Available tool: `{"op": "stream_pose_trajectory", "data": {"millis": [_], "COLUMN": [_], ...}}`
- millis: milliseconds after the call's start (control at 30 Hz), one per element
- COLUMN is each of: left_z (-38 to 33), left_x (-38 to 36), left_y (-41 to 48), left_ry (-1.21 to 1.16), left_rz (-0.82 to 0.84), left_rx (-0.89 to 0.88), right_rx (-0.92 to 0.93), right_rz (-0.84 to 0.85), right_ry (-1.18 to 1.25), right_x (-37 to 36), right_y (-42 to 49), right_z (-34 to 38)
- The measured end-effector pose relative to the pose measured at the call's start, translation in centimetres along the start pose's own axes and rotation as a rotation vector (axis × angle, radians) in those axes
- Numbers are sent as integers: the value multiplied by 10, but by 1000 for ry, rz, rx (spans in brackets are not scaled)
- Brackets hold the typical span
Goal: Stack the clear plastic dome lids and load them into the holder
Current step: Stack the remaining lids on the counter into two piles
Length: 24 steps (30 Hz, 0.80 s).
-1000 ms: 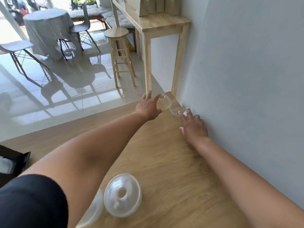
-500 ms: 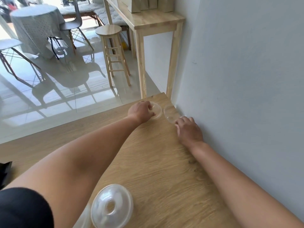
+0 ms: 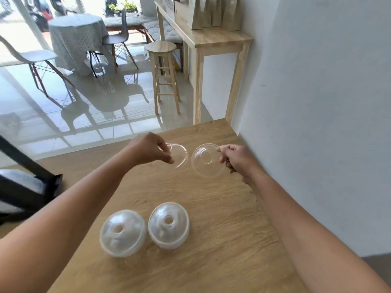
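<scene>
Mid-frame, above the light wooden worktop [image 3: 211,208], the left hand [image 3: 148,150] pinches a clear plastic dome lid [image 3: 179,155] by the rim. The right hand [image 3: 237,158] pinches a second clear dome lid [image 3: 206,160] the same way, fingers [image 3: 224,148] curled, lids near but apart. Lower centre, two cloudy lid stacks [image 3: 122,235] [image 3: 168,225] stand just beside each other between the forearms; white wall [image 3: 317,102] at right, black frame [image 3: 25,182] at left edge, round wooden stool [image 3: 161,47] upper centre.

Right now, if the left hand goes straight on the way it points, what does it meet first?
Probably the right lid, pinched by the right hand. The left hand points across at it, its own left lid leading, a gap between. Depth unclear.
</scene>
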State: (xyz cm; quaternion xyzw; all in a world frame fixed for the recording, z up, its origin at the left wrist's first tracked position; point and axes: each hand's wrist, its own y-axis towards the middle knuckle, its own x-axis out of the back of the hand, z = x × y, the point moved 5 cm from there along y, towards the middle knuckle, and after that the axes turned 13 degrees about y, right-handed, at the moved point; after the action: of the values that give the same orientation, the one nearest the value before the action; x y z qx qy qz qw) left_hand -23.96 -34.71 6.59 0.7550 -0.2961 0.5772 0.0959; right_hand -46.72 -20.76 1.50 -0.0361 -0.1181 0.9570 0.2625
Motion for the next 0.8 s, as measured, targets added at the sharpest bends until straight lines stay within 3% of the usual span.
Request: {"op": "stream_pose_trajectory", "data": {"millis": [200, 300, 533, 800], "left_z": [52, 74, 91, 91], "left_x": [16, 8, -31, -61], "left_y": [-98, -132, -169, -180], "left_ry": [94, 208, 225, 223], "left_rz": [34, 45, 76, -5], "left_rx": [112, 142, 176, 231], "right_rx": [-207, -252, -260, -77], "right_rz": [318, 396, 332, 207], "right_ry": [53, 24, -102, -296], "right_x": [-59, -81, -95, -94], "right_y": [-45, -64, -85, -94], "right_z": [-20, -40, -65, -72]}}
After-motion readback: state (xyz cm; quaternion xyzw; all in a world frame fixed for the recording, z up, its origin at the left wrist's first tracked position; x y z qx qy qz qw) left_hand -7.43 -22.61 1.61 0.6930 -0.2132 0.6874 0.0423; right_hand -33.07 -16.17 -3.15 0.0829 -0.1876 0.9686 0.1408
